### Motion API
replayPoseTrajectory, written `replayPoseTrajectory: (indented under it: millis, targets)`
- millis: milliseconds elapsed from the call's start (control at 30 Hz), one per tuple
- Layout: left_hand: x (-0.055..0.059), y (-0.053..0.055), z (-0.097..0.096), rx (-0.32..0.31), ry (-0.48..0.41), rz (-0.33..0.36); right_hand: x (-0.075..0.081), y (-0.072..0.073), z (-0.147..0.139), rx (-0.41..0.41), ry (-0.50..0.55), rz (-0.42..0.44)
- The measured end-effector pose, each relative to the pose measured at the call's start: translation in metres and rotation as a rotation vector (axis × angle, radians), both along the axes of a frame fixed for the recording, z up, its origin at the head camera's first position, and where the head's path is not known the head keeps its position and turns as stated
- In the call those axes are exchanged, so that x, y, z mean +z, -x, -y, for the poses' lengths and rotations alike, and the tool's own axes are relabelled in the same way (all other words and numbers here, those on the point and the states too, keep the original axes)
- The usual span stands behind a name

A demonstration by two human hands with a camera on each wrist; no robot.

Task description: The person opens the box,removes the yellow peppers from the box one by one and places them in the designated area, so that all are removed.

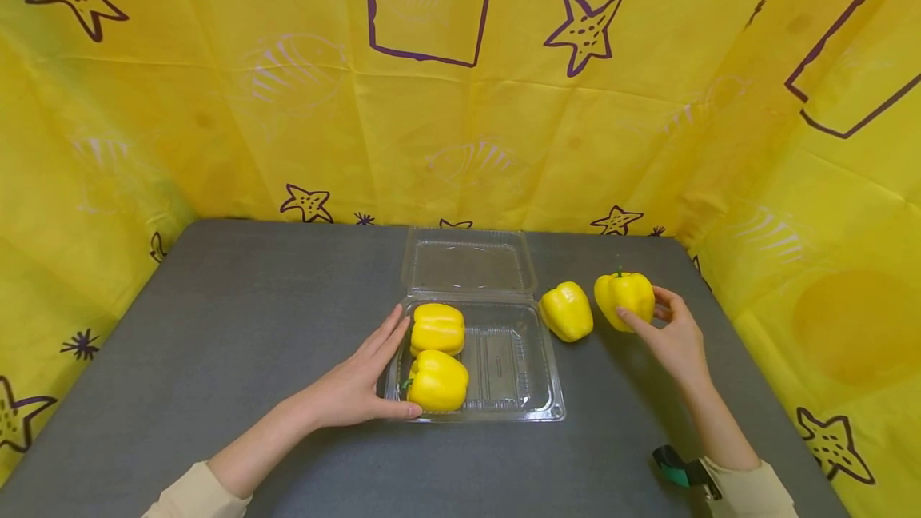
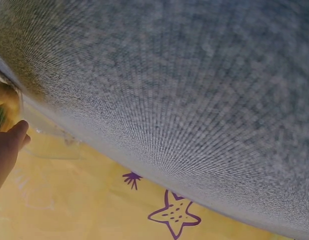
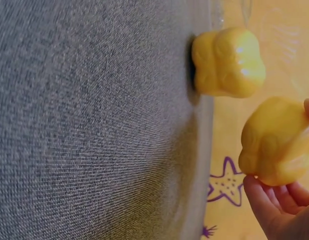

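My right hand [image 1: 676, 334] grips a yellow bell pepper [image 1: 624, 298], green stem up, between thumb and fingers. The right wrist view shows this held pepper [image 3: 274, 142] off the table. A second bell pepper [image 1: 566, 312] rests on the table just left of it, beside the clear plastic clamshell container [image 1: 548, 386]. Two more yellow bell peppers lie in the container's left half, a rear one [image 1: 438, 328] and a front one [image 1: 440, 382]. Along the container's left rim my left hand [image 1: 352, 390] rests with fingers extended, its thumb at the front-left corner.
The container's transparent lid [image 1: 468, 262] lies folded back toward the rear edge of the grey table [image 1: 288, 302]. A yellow patterned cloth [image 1: 460, 118] hangs behind and along both sides. A dark strap with a green part [image 1: 676, 470] sits at the right wrist.
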State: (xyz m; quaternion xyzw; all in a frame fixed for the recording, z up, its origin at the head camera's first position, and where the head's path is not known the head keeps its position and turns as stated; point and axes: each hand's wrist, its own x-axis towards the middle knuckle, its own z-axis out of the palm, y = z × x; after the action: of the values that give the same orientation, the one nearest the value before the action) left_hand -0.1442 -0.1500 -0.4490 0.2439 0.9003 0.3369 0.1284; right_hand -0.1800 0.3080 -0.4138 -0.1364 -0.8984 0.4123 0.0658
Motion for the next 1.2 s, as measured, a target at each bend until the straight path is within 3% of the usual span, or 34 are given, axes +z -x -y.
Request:
replayPoseTrajectory:
  millis: [567, 1200]
  targets:
    - [0.000, 0.000, 0.000, 0.002, 0.001, -0.005, -0.019, 0.018, -0.002, 0.026, -0.045, 0.100]
    - [0.000, 0.001, 0.000, 0.000, 0.001, -0.002, -0.030, 0.022, 0.001, 0.042, -0.078, 0.137]
